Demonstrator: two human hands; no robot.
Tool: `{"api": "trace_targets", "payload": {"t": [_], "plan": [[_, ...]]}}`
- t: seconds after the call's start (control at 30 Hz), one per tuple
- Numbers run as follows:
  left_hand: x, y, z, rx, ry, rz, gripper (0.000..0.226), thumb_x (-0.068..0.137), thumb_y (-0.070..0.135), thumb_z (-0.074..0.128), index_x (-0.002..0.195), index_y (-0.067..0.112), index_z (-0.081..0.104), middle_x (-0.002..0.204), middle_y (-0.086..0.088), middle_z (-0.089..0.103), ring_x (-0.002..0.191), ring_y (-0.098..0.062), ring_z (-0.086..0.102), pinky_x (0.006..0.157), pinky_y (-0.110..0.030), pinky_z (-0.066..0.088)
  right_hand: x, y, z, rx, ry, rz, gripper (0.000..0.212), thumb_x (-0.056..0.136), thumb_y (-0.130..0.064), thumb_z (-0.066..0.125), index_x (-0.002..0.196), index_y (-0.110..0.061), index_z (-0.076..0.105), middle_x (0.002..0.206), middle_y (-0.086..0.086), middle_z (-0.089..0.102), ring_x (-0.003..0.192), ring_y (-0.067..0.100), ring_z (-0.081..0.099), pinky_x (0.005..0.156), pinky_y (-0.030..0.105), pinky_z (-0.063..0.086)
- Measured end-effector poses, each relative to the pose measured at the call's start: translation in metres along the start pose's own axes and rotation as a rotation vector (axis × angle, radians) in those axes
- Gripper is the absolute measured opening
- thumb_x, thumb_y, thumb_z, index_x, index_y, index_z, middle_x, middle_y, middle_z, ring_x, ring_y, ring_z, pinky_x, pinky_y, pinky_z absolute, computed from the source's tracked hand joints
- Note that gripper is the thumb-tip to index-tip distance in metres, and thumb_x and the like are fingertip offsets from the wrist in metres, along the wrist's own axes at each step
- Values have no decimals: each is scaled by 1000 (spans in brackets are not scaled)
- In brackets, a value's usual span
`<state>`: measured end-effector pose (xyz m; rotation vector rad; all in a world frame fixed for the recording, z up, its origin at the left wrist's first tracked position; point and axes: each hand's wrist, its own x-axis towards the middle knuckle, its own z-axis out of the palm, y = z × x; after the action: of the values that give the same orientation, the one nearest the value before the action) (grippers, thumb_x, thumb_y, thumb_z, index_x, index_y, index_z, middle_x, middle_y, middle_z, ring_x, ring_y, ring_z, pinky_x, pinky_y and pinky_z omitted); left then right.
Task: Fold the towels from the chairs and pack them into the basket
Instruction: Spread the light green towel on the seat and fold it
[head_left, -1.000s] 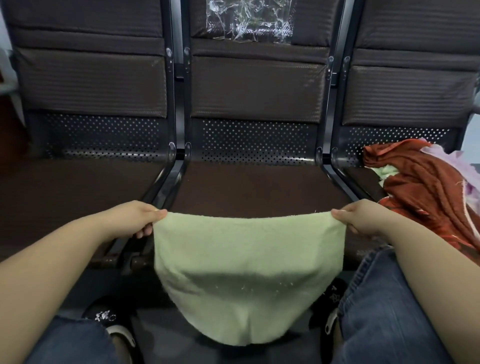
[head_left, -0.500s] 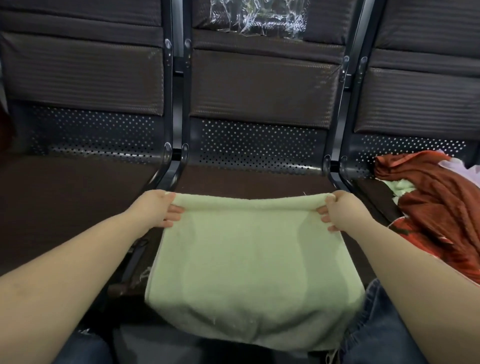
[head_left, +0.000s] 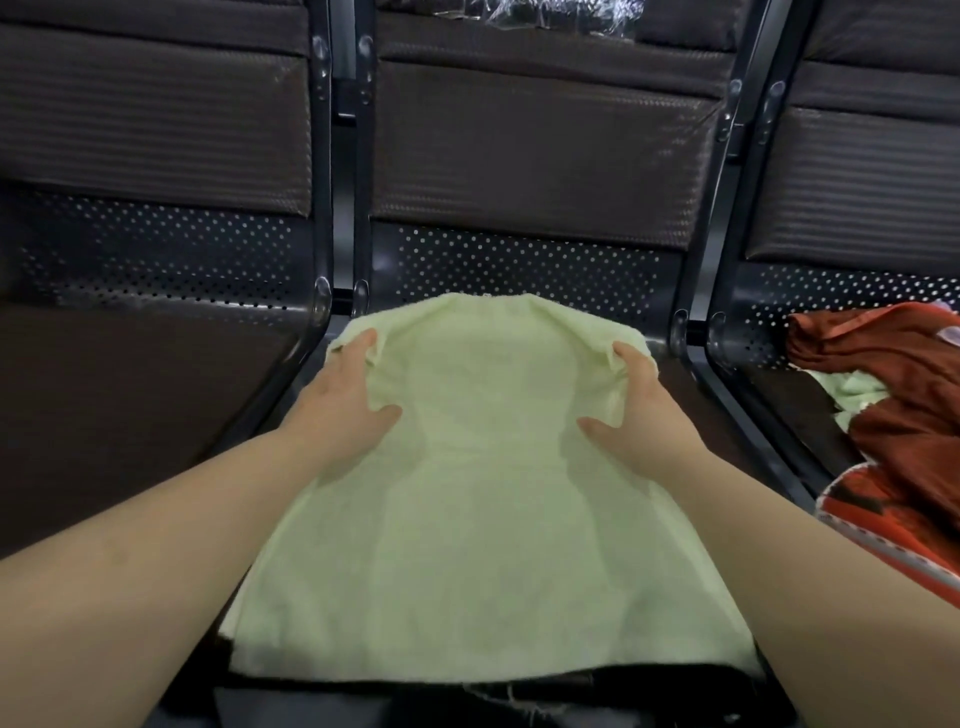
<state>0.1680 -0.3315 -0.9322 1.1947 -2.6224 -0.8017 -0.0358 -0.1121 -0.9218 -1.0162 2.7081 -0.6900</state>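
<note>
A pale green towel (head_left: 483, 509) lies spread over the middle chair seat (head_left: 670, 395), its near edge hanging at the front. My left hand (head_left: 343, 410) grips the towel's far left corner, fingers under the cloth and thumb on top. My right hand (head_left: 636, 410) grips the far right corner the same way. The far edge bulges up between the hands. No basket is in view.
A heap of rust-red cloth (head_left: 904, 395) with a light green piece (head_left: 852, 389) under it lies on the right chair. The left chair seat (head_left: 130, 415) is bare. Dark metal seat rails (head_left: 291, 384) run between the chairs. Crinkled clear plastic (head_left: 561, 13) sits on the middle backrest.
Both hands carried the towel forward from hanging in the air onto the middle seat. The hands have come closer together and the far edge now bunches up.
</note>
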Motion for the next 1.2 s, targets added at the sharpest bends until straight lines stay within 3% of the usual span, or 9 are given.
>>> {"api": "trace_targets", "payload": {"t": [0.2,0.37,0.5,0.6,0.7,0.8,0.9,1.1,1.2], "plan": [[-16,7,9,294,-275,-29,106,84,61,55,141,39,-32,159,0,-18,147,-28,11,116,-48,22,-15,-14,8,-111,-273,90,114,85,-49,63,142,-30,-34,158,-5,-21,124,29,50,86,36,50],[-55,15,10,546,-548,-38,89,88,72,28,150,28,-18,156,-5,-27,147,-28,-13,119,-49,0,-39,-29,8,-305,-556,115,103,86,-57,56,150,-24,-18,158,4,-21,145,28,17,115,40,24],[-81,-5,-6,552,-573,-36,90,89,71,28,151,21,-15,157,-4,-24,147,-24,-13,120,-45,4,-66,-29,-11,-451,-700,118,90,89,-61,48,153,-20,0,160,8,-2,144,29,19,115,38,21],[-100,-19,-24,492,-535,-61,93,89,68,37,153,13,-4,160,-7,-10,148,-24,-1,120,-38,11,-83,-25,-36,-466,-697,148,84,90,-50,55,153,-16,11,159,4,15,143,24,24,112,33,23],[-120,-25,-43,438,-411,-87,80,85,60,56,146,15,30,149,-8,29,134,-26,35,106,-32,35,-95,-16,-54,-520,-647,245,75,86,-40,67,145,-7,34,148,8,38,133,25,40,106,32,35],[-137,-29,-54,391,-319,-146,49,80,49,69,115,16,59,114,-3,51,99,-19,54,78,-26,44,-99,-4,-58,-527,-613,310,44,78,-38,75,104,-8,57,104,6,62,90,21,59,75,27,49],[-147,-31,-53,334,-325,-192,36,77,44,73,89,11,68,78,1,58,70,-16,53,57,-24,38,-108,-3,-60,-430,-579,412,39,82,-35,73,76,-6,48,70,4,54,58,16,50,50,24,41],[-158,-31,-43,167,-286,-282,33,75,34,77,77,2,67,67,-4,55,68,-20,52,64,-25,40,-130,-6,-67,-308,-612,545,41,90,-41,62,76,-3,51,71,8,50,59,20,47,53,26,38],[-156,-30,-39,84,-264,-326,28,78,26,74,86,0,70,82,-9,64,79,-23,59,67,-28,43,-135,-3,-69,-182,-574,543,43,89,-35,65,110,1,55,97,12,58,87,25,55,73,31,44]]}}
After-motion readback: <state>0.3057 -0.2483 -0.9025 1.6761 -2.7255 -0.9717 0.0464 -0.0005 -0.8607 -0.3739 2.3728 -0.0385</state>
